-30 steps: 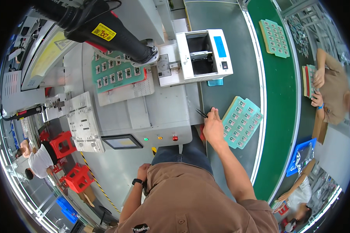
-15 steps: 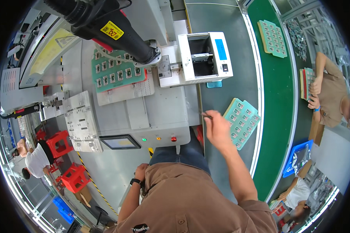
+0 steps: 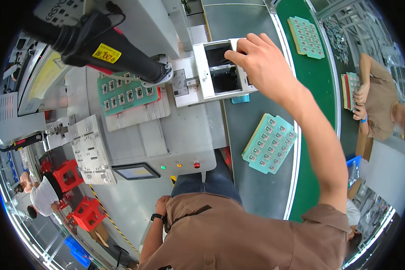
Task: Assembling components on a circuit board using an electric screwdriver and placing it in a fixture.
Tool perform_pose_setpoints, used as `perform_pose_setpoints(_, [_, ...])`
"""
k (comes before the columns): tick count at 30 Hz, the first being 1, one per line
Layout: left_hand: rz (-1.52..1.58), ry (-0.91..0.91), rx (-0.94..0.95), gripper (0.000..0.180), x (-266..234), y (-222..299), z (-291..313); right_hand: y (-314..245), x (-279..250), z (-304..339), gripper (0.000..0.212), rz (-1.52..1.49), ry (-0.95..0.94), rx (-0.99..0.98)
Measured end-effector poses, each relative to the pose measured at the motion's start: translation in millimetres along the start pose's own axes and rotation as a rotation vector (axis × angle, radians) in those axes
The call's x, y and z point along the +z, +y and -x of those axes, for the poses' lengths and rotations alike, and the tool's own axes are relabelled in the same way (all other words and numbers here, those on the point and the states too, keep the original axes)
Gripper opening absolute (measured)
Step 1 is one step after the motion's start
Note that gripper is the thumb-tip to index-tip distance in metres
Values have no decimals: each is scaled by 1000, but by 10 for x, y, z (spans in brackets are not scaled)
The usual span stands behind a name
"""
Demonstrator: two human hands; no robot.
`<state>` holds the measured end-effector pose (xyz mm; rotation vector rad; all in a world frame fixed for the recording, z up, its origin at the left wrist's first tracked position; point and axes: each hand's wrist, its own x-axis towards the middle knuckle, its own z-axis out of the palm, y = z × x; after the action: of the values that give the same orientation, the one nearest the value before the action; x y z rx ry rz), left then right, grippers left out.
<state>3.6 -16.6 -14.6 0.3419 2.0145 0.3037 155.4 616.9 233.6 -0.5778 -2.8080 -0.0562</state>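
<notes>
My right hand [image 3: 261, 65] reaches over the right side of a white box-shaped device [image 3: 203, 76] with a dark open well. Its fingers are bent and closed, thumb against forefinger; anything between them is hidden. My left hand [image 3: 162, 204] rests low at my waist against the brown shirt, its fingers mostly hidden. Right of the machine, on the dark bench, lies a teal tray [image 3: 271, 143] with rows of small parts. Another teal tray [image 3: 128, 96] of parts sits on the machine bed, under a black tool arm [image 3: 117, 54].
A touch screen [image 3: 136, 171] and a red button [image 3: 196, 165] are on the machine's front. A green conveyor [image 3: 317, 90] runs along the right, carrying a teal tray [image 3: 306, 37]. Beyond it, a co-worker's hands [image 3: 360, 101] hold a stack of trays. Red stools [image 3: 89, 212] stand at left.
My right hand has moved up and away from beside the loose tray to the white device. The thin dark tool seen in its fingers earlier no longer shows. My left hand stays at my waist.
</notes>
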Motion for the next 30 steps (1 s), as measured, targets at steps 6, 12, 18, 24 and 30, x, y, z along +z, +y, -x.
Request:
perform_pose_setpoints(6, [-10,-6,-21,28,-21,4,48,194,-79,-261,11,73,-150,-222])
perform_pose_setpoints(12, [-73,-40,-52,27,-108,192,12,128,63,-355,12,192,-165,-398])
perform_pose_setpoints(18, [-138,-26,-31,24,-153,258,56,308,132,-465,14,84,-236,-482])
perform_pose_setpoints(24, [-97,-5,-59,25,-202,278,198,410,136,-631,8,-93,-359,-546])
perform_pose_setpoints(30, [-71,0,-154,29,-205,277,245,340,134,-601,11,-24,-310,-515])
